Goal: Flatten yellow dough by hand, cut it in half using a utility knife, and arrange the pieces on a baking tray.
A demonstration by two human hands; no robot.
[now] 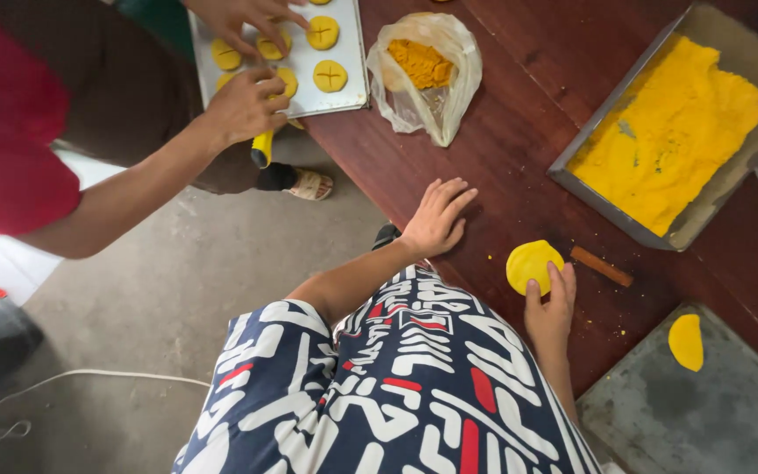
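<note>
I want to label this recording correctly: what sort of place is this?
Probably a small home or workshop food-making spot: a dark wooden table over concrete floor, a metal tray of yellow dough, and a baking sheet of scored yellow rounds.

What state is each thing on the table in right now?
left hand: flat on the table, holding nothing
right hand: fingertips on the dough disc
dough disc: flattened, round, on the table
plastic bag: open, yellow dough inside
large tray: filled with yellow crumb
near tray: one half-round dough piece
far tray: scored dough rounds, another person's hands over it
</note>
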